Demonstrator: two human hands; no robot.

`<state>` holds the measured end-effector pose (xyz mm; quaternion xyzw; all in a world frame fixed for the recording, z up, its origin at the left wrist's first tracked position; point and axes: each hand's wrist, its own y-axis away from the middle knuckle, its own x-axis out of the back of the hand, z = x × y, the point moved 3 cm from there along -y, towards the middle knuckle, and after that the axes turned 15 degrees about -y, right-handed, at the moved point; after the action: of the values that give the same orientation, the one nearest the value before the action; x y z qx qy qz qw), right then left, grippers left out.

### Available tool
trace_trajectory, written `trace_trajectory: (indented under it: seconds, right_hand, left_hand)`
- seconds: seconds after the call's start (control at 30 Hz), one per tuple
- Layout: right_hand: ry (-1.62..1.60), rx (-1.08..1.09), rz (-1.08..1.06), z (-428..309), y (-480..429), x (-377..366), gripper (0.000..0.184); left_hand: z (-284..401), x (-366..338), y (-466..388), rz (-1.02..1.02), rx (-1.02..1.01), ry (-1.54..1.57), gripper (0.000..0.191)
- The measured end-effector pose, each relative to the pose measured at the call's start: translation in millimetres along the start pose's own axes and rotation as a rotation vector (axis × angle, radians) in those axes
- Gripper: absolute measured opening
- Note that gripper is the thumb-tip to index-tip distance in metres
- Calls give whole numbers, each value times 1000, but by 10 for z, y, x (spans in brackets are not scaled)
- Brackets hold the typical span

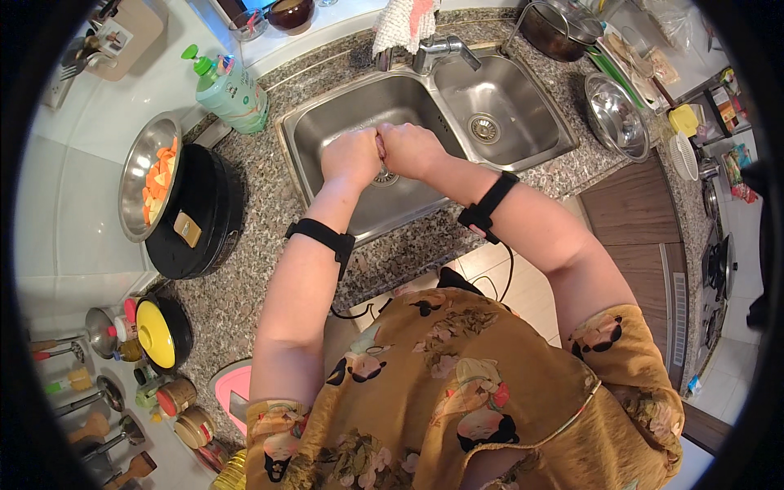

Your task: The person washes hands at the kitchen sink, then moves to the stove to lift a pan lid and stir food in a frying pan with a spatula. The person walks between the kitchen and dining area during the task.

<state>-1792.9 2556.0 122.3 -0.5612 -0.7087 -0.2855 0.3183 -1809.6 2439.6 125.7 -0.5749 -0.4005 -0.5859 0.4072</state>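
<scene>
My left hand and my right hand meet over the larger left basin of a stainless steel double sink. Both are curled into fists, pressed knuckle to knuckle. Between them shows a sliver of a pinkish-red piece, perhaps raw meat; my fingers hide the rest of it. Below the hands, the basin's drain strainer is partly visible. Behind the sink stands a chrome faucet, its spout turned over the smaller right basin.
Left of the sink, a steel bowl of cut orange and pale pieces leans on a black round appliance. A green pump bottle stands behind. An empty steel bowl lies right; a yellow-lidded pot sits lower left.
</scene>
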Motion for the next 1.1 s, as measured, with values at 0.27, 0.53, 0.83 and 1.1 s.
trace_trajectory:
  seconds: [0.27,0.53,0.83,1.1]
  right_hand:
    - [55,27,6,57,-7,-97,17]
    - [-57,88,307,240,84,-146,47]
    - [-947,-40,29,206,268,-141,55]
    - [-1429,-137,-95,264,370,-153,45]
  left_hand:
    - [-59,-257,13,-11,48,184,22]
    - [-232,-514,272,-309,278,1387,39]
    - [-415,-532,446,-200,296,1808,46]
    - [-460,-332,584,-265,111,1673,51]
